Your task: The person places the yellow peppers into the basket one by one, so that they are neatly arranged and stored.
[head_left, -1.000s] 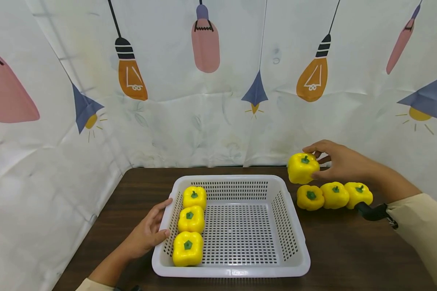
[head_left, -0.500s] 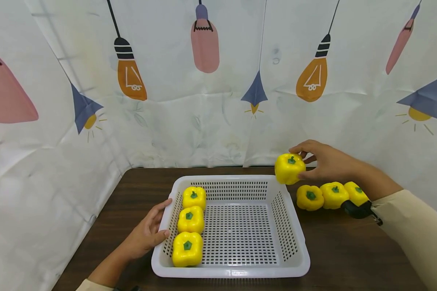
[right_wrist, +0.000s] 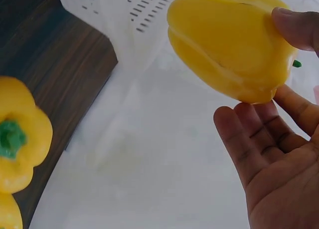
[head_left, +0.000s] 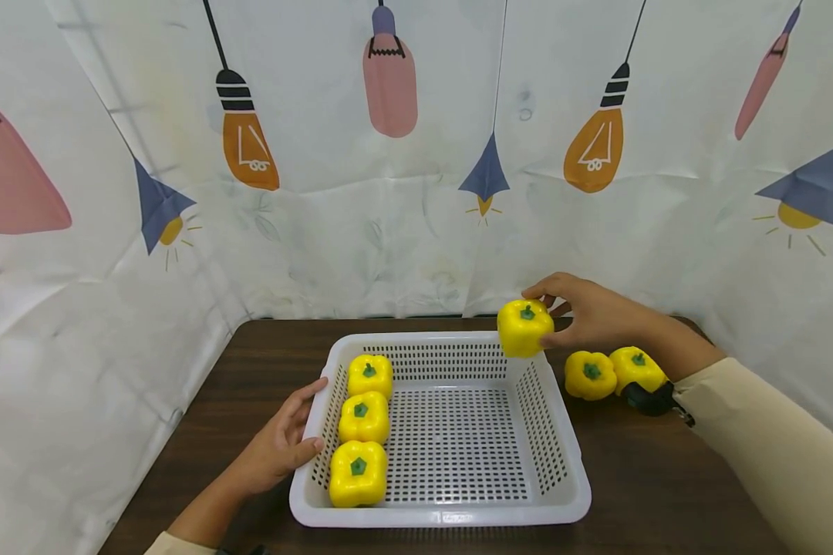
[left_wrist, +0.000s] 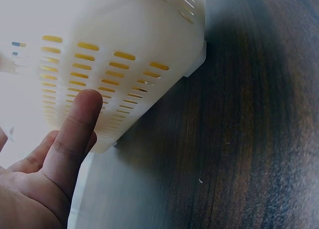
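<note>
My right hand (head_left: 593, 312) pinches a yellow bell pepper (head_left: 521, 331) between thumb and fingers. The pepper is held up over the back right corner of a white perforated basket (head_left: 440, 517), its green stem upward. In the right wrist view, the thumb lies on one side of this pepper (right_wrist: 229, 44) and the fingertips are at its underside. At the basket's left side, my left hand (head_left: 281, 439) rests with relaxed fingers against the rim. The left wrist view shows a straight finger (left_wrist: 79, 119) at the slotted outer wall (left_wrist: 124, 44).
Inside the basket, three yellow peppers (head_left: 364, 418) form a row along the left wall. More yellow peppers (head_left: 590, 375) lie on the dark wooden table (head_left: 639, 470) to the right, partly hidden by my right forearm. A white printed curtain (head_left: 389, 239) hangs behind the table.
My right hand has carried the pepper leftward, from above the peppers on the table to over the basket's back right corner. My left hand has stayed in place.
</note>
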{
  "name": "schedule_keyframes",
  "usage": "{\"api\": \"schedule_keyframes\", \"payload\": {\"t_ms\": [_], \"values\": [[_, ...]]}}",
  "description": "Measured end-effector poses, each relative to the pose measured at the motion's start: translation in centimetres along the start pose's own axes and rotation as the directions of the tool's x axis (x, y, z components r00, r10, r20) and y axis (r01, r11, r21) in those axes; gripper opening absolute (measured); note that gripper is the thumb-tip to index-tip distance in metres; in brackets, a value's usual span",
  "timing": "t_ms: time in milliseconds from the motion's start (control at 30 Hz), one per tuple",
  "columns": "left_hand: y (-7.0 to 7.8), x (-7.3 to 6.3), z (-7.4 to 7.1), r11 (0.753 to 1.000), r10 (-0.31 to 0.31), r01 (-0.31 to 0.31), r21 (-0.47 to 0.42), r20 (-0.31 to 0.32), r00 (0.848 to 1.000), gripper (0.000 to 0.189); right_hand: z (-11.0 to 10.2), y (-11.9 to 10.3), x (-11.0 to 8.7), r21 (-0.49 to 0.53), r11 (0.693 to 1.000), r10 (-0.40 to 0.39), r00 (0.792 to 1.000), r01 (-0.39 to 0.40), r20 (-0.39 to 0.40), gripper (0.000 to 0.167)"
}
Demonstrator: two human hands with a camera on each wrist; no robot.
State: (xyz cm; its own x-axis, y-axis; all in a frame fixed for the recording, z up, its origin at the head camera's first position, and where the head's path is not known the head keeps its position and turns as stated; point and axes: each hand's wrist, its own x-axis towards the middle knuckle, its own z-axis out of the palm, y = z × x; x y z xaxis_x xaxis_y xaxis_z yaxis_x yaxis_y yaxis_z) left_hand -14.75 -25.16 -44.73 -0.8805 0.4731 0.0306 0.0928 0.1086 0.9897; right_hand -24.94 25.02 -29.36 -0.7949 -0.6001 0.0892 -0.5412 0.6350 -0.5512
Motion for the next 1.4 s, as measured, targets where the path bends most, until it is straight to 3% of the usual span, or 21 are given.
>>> {"api": "schedule_keyframes", "payload": {"t_ms": [567, 1033, 1400], "values": [[0.1, 0.0, 0.0, 1.000, -0.002, 0.002, 0.011, -0.005, 1.000, 0.084, 2.2, -1.3, 2.2, 0.042, 0.999, -0.010, 0.998, 0.007, 0.060, 0.071], [0.3, 0.0, 0.1, 1.000, -0.019, 0.019, 0.007, -0.012, 1.000, 0.084, 3.6, -2.4, 3.8, 0.057, 0.994, -0.098, 0.992, 0.093, 0.076, 0.071], [-0.1, 0.0, 0.0, 1.000, 0.004, -0.004, -0.007, 0.000, 1.000, 0.084, 5.1, -2.9, 4.9, 0.058, 0.995, -0.084, 0.992, 0.079, 0.094, 0.074]]}}
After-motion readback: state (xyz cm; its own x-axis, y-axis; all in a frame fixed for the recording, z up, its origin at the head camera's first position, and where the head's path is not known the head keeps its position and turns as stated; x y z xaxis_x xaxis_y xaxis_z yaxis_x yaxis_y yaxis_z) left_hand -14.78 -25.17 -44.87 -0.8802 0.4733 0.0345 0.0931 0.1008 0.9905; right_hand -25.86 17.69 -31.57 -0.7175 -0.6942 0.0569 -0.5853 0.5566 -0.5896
